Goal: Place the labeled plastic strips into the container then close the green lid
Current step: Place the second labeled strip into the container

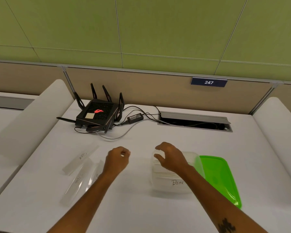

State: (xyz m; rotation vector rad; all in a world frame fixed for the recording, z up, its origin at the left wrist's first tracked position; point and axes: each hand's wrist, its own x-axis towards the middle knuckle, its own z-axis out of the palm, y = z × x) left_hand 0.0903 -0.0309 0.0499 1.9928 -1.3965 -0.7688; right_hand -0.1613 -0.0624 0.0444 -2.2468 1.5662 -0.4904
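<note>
**One strip in, three to go**

The right hand (169,157) hovers over the far rim of the clear container (171,175), fingers loosely curled and spread, holding nothing that can be made out. The left hand (118,158) hangs above the bench (141,212) with its fingers curled into a loose fist — whether anything small is pinched in it I cannot tell.

Under the right forearm, a strip marked "BEAR" (177,182) already lies inside the container. Just right of that hand, the green lid (220,177) rests against the container's side, off the opening. Left of the left hand lie three more labeled strips (81,159), close together.

By my reading the filling step is in hand, barely begun. The next move calls for the left hand to reach across to the nearest strip, pinch its thin edge cleanly — clear plastic on a pale bench is slippery — and carry it over.
</note>
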